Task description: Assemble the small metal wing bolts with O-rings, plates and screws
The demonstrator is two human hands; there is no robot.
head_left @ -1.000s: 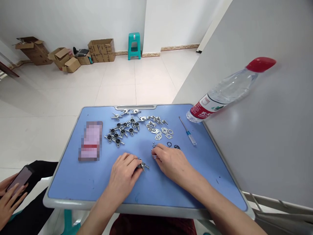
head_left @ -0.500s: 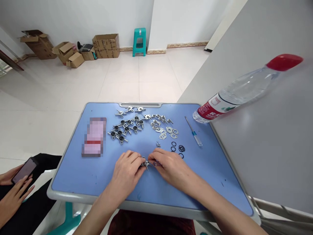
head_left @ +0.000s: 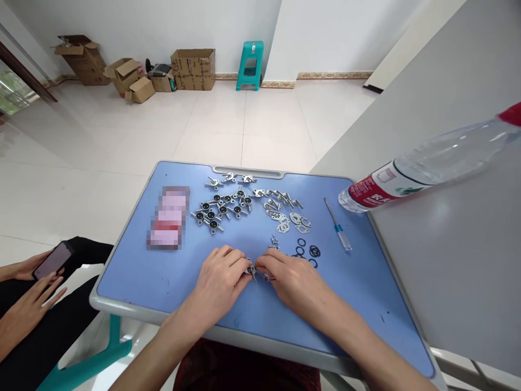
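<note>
Near the front of the blue table, my left hand is closed around a small metal valve with thin pipe stubs. My right hand meets it from the right, fingers pinched on a slim piece with a clear purplish end, mostly covered by the fingers. Tiny screws lie just beyond the right hand. Black rubber rings are beside it. Farther back are valve bodies with black discs, flat metal plates and small levers.
A screwdriver with a clear handle lies at the right. A water bottle stands near the right edge. At left is a blurred pinkish object. A person beside the table holds a phone. Boxes and a stool stand by the wall.
The view has shifted, so the table and its parts appear farther right. Both hands stay together at the metal valve, their grip looking much the same.
</note>
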